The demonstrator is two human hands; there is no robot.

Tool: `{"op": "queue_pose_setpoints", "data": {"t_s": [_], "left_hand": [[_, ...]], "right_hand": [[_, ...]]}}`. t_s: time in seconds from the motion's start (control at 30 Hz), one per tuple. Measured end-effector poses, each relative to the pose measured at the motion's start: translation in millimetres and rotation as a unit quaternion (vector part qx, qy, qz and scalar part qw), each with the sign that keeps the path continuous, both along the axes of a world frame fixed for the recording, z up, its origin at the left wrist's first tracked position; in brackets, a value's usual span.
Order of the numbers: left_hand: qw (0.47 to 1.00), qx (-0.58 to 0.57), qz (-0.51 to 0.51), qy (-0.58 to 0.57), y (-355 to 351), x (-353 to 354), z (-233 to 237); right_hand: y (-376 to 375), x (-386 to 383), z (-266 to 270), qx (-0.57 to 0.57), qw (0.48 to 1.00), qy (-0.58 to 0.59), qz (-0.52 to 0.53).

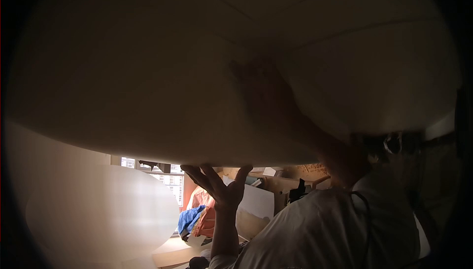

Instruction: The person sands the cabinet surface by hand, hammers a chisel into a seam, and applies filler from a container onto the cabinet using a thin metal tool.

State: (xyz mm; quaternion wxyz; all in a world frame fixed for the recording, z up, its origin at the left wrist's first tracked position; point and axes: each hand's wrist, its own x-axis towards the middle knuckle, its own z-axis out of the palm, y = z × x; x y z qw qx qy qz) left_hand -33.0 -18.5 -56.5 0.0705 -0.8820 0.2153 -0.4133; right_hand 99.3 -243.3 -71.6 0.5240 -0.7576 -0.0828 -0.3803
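Observation:
A large pale panel (148, 87) in deep shadow fills the upper view. Faint dark lines run across it, and its lower edge looks curved. My left hand (221, 188) is raised to that edge, fingers spread and fingertips meeting it. Higher up, my right hand (261, 84) reaches across the shaded face and seems to rest against it. Its fingers are dark and blurred, so whether anything lies under them is hidden. A light shirt (315, 224) covers my torso at the lower right.
A bright, pale rounded surface (108, 210) stands at the lower left, near a window (172, 183). Blue cloth or plastic (189, 219) and orange material (204, 222) are heaped beyond my left arm. A pale sheet (256, 207) and wooden pieces (283, 185) lie behind.

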Motion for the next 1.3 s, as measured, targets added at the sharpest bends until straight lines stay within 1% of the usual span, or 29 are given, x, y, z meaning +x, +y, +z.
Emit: {"op": "queue_pose_setpoints", "data": {"t_s": [0.03, 0.1, 0.2, 0.23, 0.33, 0.37, 0.4, 0.43, 0.47, 0.5, 0.53, 0.6, 0.63, 0.7, 0.73, 0.8, 0.83, 0.9, 0.93, 0.97, 1.03, 1.07, 1.1, 1.13, 1.17, 1.2, 1.23, 1.27, 1.3], "left_hand": [[1.0, -0.001, 0.003, -0.001, -1.1, 0.9, 0.5], [1.0, -0.001, 0.02, 0.016, -5.3, -1.5, 2.0], [1.0, 0.011, 0.0, 0.004, -4.1, 0.2, 4.0], [1.0, 0.013, 0.002, 0.006, -3.1, -1.9, 3.9], [1.0, -0.006, 0.02, 0.019, -2.8, -2.1, 0.8], [1.0, -0.016, 0.016, 0.02, -4.0, -1.3, 0.1], [0.999, -0.025, 0.014, 0.024, -4.6, -2.8, -0.3], [0.999, -0.027, 0.016, 0.025, -5.9, -2.5, -1.1], [0.999, -0.019, 0.019, 0.022, -6.9, -2.0, 0.1], [1.0, -0.008, 0.021, 0.02, -7.0, -2.9, 2.0], [0.999, -0.004, 0.024, 0.022, -4.8, -6.3, 3.6], [1.0, -0.016, 0.007, 0.019, -6.0, -2.4, 0.5], [1.0, -0.019, 0.005, 0.017, -7.4, -1.3, -0.7], [1.0, -0.012, 0.019, 0.019, -6.6, -2.3, -1.6], [0.999, -0.012, 0.022, 0.021, -8.2, 0.4, -2.0], [0.999, -0.018, 0.002, 0.029, -12.6, 3.9, -1.0], [0.999, -0.015, 0.0, 0.029, -10.2, -1.4, 0.3], [1.0, 0.003, -0.008, 0.008, -11.0, 0.8, 1.9], [1.0, 0.001, -0.015, 0.005, -10.9, 1.7, 3.4], [1.0, -0.002, -0.013, 0.007, -10.9, 2.0, 2.7], [1.0, -0.004, -0.006, 0.015, -9.5, 0.2, 2.7], [1.0, -0.001, -0.002, 0.012, -9.9, -0.2, 3.9], [1.0, 0.003, 0.001, 0.008, -10.7, 0.8, 4.3], [1.0, 0.003, 0.0, 0.009, -11.2, 2.6, 3.3], [1.0, 0.003, 0.002, 0.011, -9.5, 1.4, 2.7], [1.0, 0.003, 0.005, 0.01, -8.1, 1.4, 3.0], [1.0, 0.003, 0.005, 0.008, -6.4, 2.4, 3.1], [1.0, -0.001, 0.0, 0.011, -4.1, 3.0, 2.6], [1.0, -0.006, -0.004, 0.015, -2.8, 2.8, 1.4]], "right_hand": [[-0.1, -3.3, -1.8, -0.001, 1.0, -0.001, 0.003], [-3.8, -10.7, -8.2, 0.07, 0.991, -0.077, 0.09], [-16.2, 11.0, 11.4, 0.112, 0.991, -0.031, 0.071], [-13.1, 9.5, 6.8, 0.114, 0.99, -0.029, 0.073], [1.9, -4.7, -2.4, 0.076, 0.994, -0.057, 0.055], [9.1, -24.8, 2.6, 0.281, 0.936, 0.029, 0.21], [13.9, -36.5, 4.1, 0.466, 0.805, 0.116, 0.348], [14.0, -26.6, -1.3, 0.464, 0.805, 0.119, 0.349], [13.7, -9.1, -8.9, 0.322, 0.915, -0.058, 0.236], [10.9, -3.0, -6.2, 0.158, 0.954, -0.231, 0.104], [9.8, -7.6, -3.9, 0.163, 0.954, -0.229, 0.105], [-5.0, -12.5, 5.8, 0.119, 0.985, -0.093, 0.08], [-1.2, -22.0, 1.3, 0.116, 0.986, -0.095, 0.079], [19.8, -47.7, -16.3, 0.173, 0.968, -0.058, 0.17], [21.4, -36.0, -20.6, 0.174, 0.968, -0.056, 0.173], [15.7, -1.7, -25.4, 0.214, 0.941, -0.218, 0.148], [7.3, 5.1, -16.0, 0.216, 0.94, -0.219, 0.146], [-19.3, 17.3, 10.4, 0.131, 0.987, -0.075, 0.055], [-22.3, 17.0, 14.2, 0.107, 0.99, -0.094, 0.02], [-20.4, 8.7, 12.5, 0.103, 0.99, -0.097, 0.016], [-2.1, -21.8, 2.5, 0.082, 0.993, -0.059, 0.061], [-2.0, -27.8, 4.0, 0.082, 0.993, -0.056, 0.062], [-7.3, -34.8, 9.7, 0.162, 0.975, -0.021, 0.147], [-10.9, -38.1, 12.5, 0.239, 0.943, 0.014, 0.23], [-8.9, -16.6, 5.3, 0.242, 0.943, 0.017, 0.23], [-7.0, 26.2, -5.5, 0.155, 0.978, -0.078, 0.113], [-6.3, 49.0, -9.7, 0.062, 0.983, -0.172, -0.01], [-17.2, 34.6, 7.8, 0.067, 0.983, -0.17, -0.028], [-11.1, 23.5, 4.7, 0.065, 0.983, -0.17, -0.025]]}}
